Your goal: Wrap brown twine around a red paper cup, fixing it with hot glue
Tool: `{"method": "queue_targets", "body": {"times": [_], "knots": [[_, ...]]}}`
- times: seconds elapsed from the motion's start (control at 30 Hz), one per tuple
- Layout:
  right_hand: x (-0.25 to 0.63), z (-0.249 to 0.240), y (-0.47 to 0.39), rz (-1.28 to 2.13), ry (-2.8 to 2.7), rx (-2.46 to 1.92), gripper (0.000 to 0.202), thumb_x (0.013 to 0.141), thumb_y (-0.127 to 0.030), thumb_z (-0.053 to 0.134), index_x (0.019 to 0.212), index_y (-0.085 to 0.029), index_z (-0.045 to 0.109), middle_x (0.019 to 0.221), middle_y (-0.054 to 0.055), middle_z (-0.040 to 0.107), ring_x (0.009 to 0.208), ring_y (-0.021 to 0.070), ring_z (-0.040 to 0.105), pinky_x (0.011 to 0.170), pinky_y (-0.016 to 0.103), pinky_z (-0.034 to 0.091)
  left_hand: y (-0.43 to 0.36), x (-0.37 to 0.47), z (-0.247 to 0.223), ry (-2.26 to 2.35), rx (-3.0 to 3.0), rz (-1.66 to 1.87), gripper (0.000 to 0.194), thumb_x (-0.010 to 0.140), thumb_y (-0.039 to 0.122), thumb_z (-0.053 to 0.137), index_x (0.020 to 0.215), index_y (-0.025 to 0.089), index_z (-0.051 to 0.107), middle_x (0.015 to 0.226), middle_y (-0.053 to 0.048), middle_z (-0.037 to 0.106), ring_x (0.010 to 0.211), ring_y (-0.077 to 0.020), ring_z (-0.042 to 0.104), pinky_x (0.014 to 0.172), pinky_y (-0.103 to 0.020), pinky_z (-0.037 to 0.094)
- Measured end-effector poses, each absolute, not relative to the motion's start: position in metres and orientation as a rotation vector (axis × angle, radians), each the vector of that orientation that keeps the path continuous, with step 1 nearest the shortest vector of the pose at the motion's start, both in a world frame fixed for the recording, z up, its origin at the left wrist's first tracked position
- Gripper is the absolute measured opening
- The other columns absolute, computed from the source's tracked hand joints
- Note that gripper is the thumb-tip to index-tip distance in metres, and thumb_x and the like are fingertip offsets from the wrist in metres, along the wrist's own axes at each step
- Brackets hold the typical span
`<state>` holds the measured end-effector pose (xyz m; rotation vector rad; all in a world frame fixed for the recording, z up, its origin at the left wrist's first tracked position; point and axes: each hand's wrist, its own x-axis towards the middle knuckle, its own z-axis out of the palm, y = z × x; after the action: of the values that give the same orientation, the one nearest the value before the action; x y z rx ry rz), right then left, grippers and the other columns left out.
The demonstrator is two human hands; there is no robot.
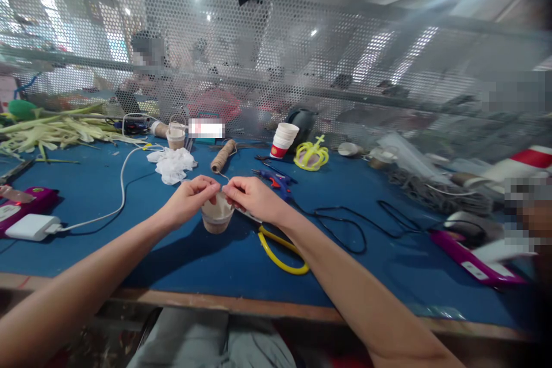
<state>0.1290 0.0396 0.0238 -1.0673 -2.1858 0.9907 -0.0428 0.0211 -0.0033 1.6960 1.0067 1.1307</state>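
A small cup (217, 222), its lower part wrapped in tan twine, is right below my two hands in the middle of the blue table. My left hand (192, 198) is pinched closed over the left of the cup's rim; what its fingertips hold is too small to make out. My right hand (250, 196) pinches at the opposite side of the rim, where a strand of twine from the spool (223, 156) reaches its fingertips. Behind my right forearm lie a blue glue gun (280, 183) and yellow-handled scissors (282, 259).
Crumpled white fabric (172, 165) and another wrapped cup (176, 137) are at the back left. Stacked paper cups (284, 139) and a yellow crown (311, 155) stand at the back. Purple power strips (474, 261) sit on both sides, with cords across the table. A perforated metal screen (345, 63) closes the far side.
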Motion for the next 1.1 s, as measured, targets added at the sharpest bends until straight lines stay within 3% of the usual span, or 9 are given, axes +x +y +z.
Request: {"method": "queue_targets", "body": {"times": [0.1, 0.2, 0.33, 0.43, 0.53, 0.63, 0.83, 1.1], "knots": [[0.131, 0.024, 0.039, 1.001, -2.173, -1.063, 0.028, 0.082, -0.036, 0.044, 0.065, -0.015, 0.05, 0.054, -0.003, 0.049, 0.045, 0.0067, 0.041, 0.043, 0.019, 0.032, 0.022, -0.048, -0.009, 0.924, 1.629, 1.036, 0.031, 0.072, 0.042, 0.057, 0.088, 0.016, 0.055, 0.097, -0.006, 0.057, 0.086, -0.0178, 0.053, 0.075, -0.029, 0.04], [0.133, 0.025, 0.036, 1.013, -2.155, -1.067, 0.027, 0.082, -0.035, 0.044, 0.066, -0.015, 0.051, 0.053, -0.003, 0.048, 0.044, 0.0064, 0.041, 0.044, 0.019, 0.034, 0.022, -0.051, -0.019, 0.884, 1.686, 0.89, 0.064, 0.056, 0.031, 0.074, 0.111, 0.017, 0.044, 0.106, -0.008, 0.056, 0.097, -0.0212, 0.052, 0.083, -0.032, 0.039], [0.139, 0.028, 0.035, 0.985, -2.115, -1.08, 0.027, 0.085, -0.035, 0.04, 0.084, -0.013, 0.057, 0.057, -0.002, 0.053, 0.045, 0.0069, 0.044, 0.043, 0.019, 0.036, 0.021, -0.048, -0.028, 0.934, 1.769, 0.809, 0.061, 0.055, 0.03, 0.074, 0.108, 0.017, 0.045, 0.098, -0.006, 0.061, 0.092, -0.0221, 0.056, 0.083, -0.036, 0.041], [0.155, 0.029, 0.042, 0.666, -2.157, -1.344, 0.028, 0.086, -0.036, 0.04, 0.097, -0.016, 0.056, 0.076, 0.002, 0.063, 0.057, 0.0091, 0.055, 0.051, 0.02, 0.043, 0.021, -0.047, -0.028, 0.975, 1.802, 0.814, 0.058, 0.056, 0.032, 0.073, 0.106, 0.016, 0.047, 0.099, -0.007, 0.061, 0.093, -0.0231, 0.056, 0.083, -0.037, 0.041], [0.187, 0.024, 0.059, 0.28, -2.092, -1.724, 0.026, 0.085, -0.033, 0.043, 0.098, -0.015, 0.057, 0.089, 0.007, 0.064, 0.079, 0.015, 0.06, 0.07, 0.026, 0.045, 0.022, -0.047, -0.028, 1.002, 1.811, 0.848, 0.06, 0.057, 0.032, 0.072, 0.108, 0.015, 0.046, 0.106, -0.01, 0.058, 0.098, -0.0236, 0.054, 0.088, -0.037, 0.039], [0.223, 0.012, 0.08, 0.129, -1.999, -2.017, 0.027, 0.083, -0.03, 0.049, 0.094, -0.008, 0.058, 0.091, 0.015, 0.062, 0.087, 0.0236, 0.059, 0.076, 0.036, 0.044, 0.023, -0.046, -0.028, 1.014, 1.786, 0.875, 0.062, 0.058, 0.032, 0.071, 0.111, 0.015, 0.044, 0.11, -0.011, 0.057, 0.102, -0.0235, 0.053, 0.091, -0.038, 0.037], [0.265, -0.008, 0.12, 0.045, -2.041, -2.274, 0.026, 0.086, -0.029, 0.048, 0.108, -0.016, 0.052, 0.11, 0.007, 0.054, 0.092, 0.0171, 0.056, 0.078, 0.037, 0.047, 0.023, -0.039, -0.028, 1.006, 1.809, 0.875, 0.063, 0.06, 0.034, 0.07, 0.114, 0.017, 0.044, 0.113, -0.01, 0.057, 0.105, -0.025, 0.051, 0.091, -0.037, 0.038], [0.282, -0.02, 0.156, 0.041, -2.271, -2.184, 0.029, 0.085, -0.029, 0.049, 0.111, -0.016, 0.051, 0.111, 0.008, 0.053, 0.093, 0.0182, 0.055, 0.077, 0.038, 0.047, 0.023, -0.042, -0.035, 1.05, 1.77, 0.838, 0.059, 0.06, 0.035, 0.07, 0.111, 0.017, 0.045, 0.106, -0.008, 0.06, 0.101, -0.0254, 0.053, 0.087, -0.035, 0.041]]}}
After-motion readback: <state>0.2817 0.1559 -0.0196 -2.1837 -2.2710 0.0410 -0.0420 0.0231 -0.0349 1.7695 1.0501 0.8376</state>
